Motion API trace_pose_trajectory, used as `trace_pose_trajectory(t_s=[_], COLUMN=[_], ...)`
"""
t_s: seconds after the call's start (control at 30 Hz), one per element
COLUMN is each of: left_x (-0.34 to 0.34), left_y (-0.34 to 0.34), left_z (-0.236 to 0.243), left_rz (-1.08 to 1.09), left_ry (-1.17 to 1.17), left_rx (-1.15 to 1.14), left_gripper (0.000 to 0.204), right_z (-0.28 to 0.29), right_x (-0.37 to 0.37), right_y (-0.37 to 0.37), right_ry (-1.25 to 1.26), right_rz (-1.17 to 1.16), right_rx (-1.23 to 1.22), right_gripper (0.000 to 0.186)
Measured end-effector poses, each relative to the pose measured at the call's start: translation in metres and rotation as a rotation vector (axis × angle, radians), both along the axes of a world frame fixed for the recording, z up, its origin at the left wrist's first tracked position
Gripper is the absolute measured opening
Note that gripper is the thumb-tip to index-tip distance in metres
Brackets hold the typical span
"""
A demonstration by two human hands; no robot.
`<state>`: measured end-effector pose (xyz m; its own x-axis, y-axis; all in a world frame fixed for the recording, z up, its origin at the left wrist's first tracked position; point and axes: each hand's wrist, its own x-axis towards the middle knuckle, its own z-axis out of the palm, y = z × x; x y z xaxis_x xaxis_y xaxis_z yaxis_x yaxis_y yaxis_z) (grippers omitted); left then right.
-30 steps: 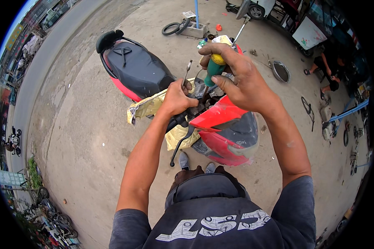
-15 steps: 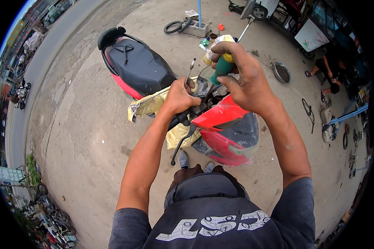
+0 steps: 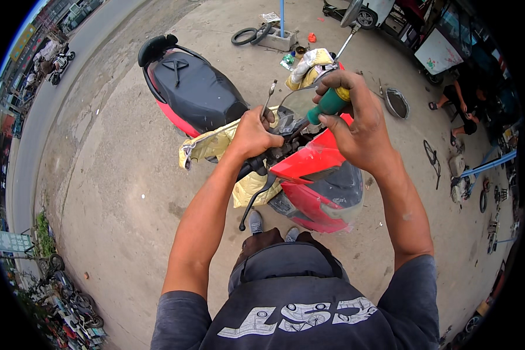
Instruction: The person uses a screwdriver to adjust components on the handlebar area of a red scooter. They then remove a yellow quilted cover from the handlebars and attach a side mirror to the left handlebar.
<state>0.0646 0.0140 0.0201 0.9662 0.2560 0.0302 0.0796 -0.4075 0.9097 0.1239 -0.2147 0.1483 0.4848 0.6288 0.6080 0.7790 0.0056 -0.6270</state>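
A red scooter stands in front of me, its front cowl lifted around the exposed handlebar centre. My right hand is closed round a screwdriver with a green and yellow handle. Its shaft slants down to the left into the handlebar centre; the tip is hidden. My left hand is closed at the handlebar, thumb pressed by the exposed parts. From its fingers sticks up a slim metal tool, whose lower end is hidden. Below that hand hangs a black brake lever.
Yellow padded covers hang on the handlebar, and a mirror rises on its stem. Behind lie the black seat, loose tyres and a concrete block. To the right are a black basin and a seated person.
My right hand has shifted a little right, and the screwdriver leans further that way. My left hand has stayed in place. A motorbike on the road has moved toward the upper right.
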Motion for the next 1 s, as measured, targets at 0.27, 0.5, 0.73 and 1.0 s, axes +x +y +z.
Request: trace_pose_trajectory(t_s=[0.27, 0.5, 0.73, 1.0], left_x=[0.001, -0.001, -0.001, 0.0], left_y=[0.0, -0.001, -0.001, 0.0], left_z=[-0.001, 0.001, 0.002, -0.001], left_rz=[0.004, 0.009, 0.01, 0.015], left_ry=[-0.01, 0.0, -0.001, 0.0], left_rx=[0.01, -0.005, 0.012, 0.009], left_gripper=[0.049, 0.048, 0.049, 0.049], right_z=[-0.014, -0.011, -0.007, 0.004], right_x=[-0.007, -0.008, -0.008, -0.008], right_y=[-0.015, -0.016, -0.016, -0.01], right_ry=[-0.05, -0.089, -0.099, -0.127], right_rz=[0.014, -0.046, -0.071, -0.013], right_rx=[0.1, 0.048, -0.034, -0.079], right_gripper=[0.056, 0.058, 0.06, 0.061])
